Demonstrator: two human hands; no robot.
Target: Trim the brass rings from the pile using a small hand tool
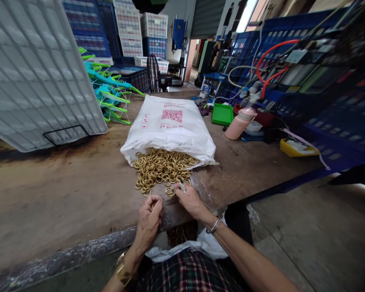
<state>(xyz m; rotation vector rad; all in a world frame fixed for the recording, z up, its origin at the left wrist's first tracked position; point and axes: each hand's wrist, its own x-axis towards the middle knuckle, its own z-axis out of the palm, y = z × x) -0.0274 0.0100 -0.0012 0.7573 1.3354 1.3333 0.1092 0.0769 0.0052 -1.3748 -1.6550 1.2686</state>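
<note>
Brass-coloured metal rings (158, 168) spill in a heap from the mouth of a white printed sack (152, 121) lying on the table. My left hand (149, 218) is closed in front of the heap, with a bit of a ring showing between thumb and fingers. My right hand (191, 200) reaches to the near edge of the heap, its fingers pinched at a single ring (170, 192). A small whitish piece with a dark tip (182, 186) shows at the right fingers; I cannot tell whether it is a tool or a finger covering.
A large white plastic crate (42, 73) stands at the left, beside green and turquoise plastic pieces (109, 91). To the right are a green tray (222, 114), a pink bottle (239, 125) and a yellow tray (298, 149). An open container with rings (182, 233) sits below the table edge.
</note>
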